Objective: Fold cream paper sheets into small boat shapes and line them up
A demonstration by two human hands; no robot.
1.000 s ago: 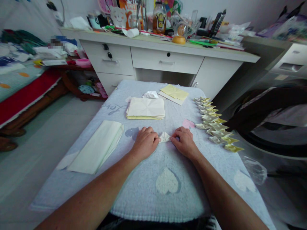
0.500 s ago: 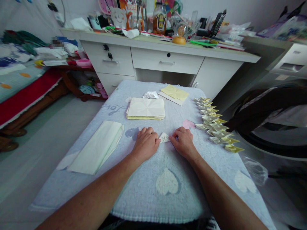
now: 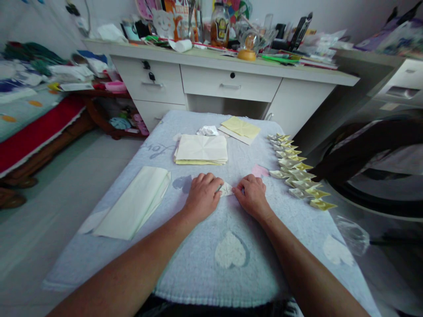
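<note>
Folded paper [image 3: 226, 189], just one small white piece, lies in the middle of the frame on the blue cloth [image 3: 194, 268], between two hands. The left hand [image 3: 204, 193] has its fingers bent and close together, holding the paper's left end and hiding part of it. The right hand [image 3: 250, 193] has its thumb and finger pinched shut on the right corner.

At the right of the frame sit rows of little paper boats [image 3: 289, 165], white and yellow. They overlap, so I cannot count them all. Above the middle is one thick paper pile [image 3: 201, 149], with one crumpled paper [image 3: 207, 130] just behind it. Near that lie two sheets [image 3: 240, 127], yellow on top of white. One long paper stack [image 3: 132, 204] is at the left.

At the top middle, one glass jar [image 3: 220, 31] has brown stuff in it. Nearby, one clear ball [image 3: 250, 40] has something orange inside. Three drawers [image 3: 205, 81] are shut, so their insides are hidden. One pink bowl [image 3: 115, 86] is at the upper left; I cannot see into it.
</note>
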